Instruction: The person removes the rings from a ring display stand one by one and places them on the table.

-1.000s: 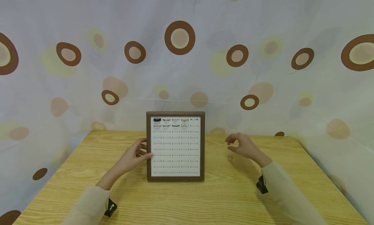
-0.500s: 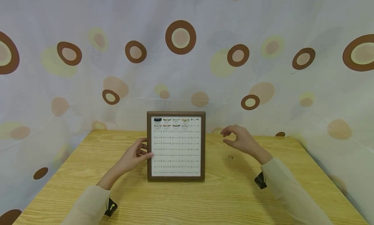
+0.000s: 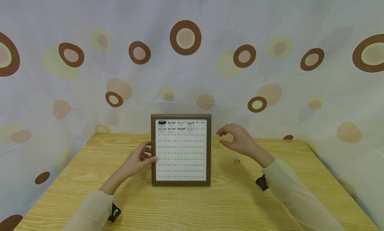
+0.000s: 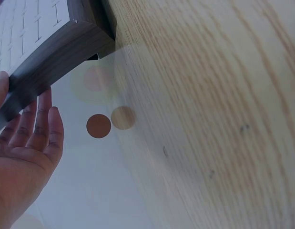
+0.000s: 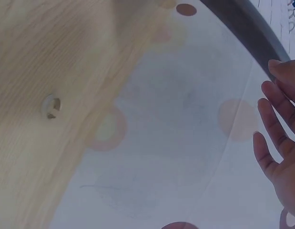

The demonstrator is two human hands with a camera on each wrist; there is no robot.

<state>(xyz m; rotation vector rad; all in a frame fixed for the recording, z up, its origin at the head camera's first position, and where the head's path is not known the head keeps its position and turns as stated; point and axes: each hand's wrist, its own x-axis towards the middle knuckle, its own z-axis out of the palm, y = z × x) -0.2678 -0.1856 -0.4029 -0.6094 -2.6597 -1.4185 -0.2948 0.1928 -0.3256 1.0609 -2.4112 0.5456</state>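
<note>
A ring display board (image 3: 181, 157) with a brown frame and a white slotted face stands upright on the table. Several rings (image 3: 171, 128) fill most of its top two rows, among them a black one (image 3: 162, 122) at the upper left corner. My left hand (image 3: 136, 161) grips the board's left edge, thumb on the front of the frame and fingers behind it. Right of the board my right hand (image 3: 241, 141) hovers with fingers bent and thumb apart, nothing visible between them. Below that hand, a single small ring (image 5: 52, 106) rests on the wood.
The wooden table (image 3: 186, 207) reaches back to a patterned cloth backdrop (image 3: 192, 74) close behind the board. A black wrist device (image 3: 114, 212) hangs under the left sleeve and another device (image 3: 262, 183) under the right sleeve.
My right hand has moved left and slightly up, closer to the board's right edge. The left hand, the board and the loose ring have stayed in place.
</note>
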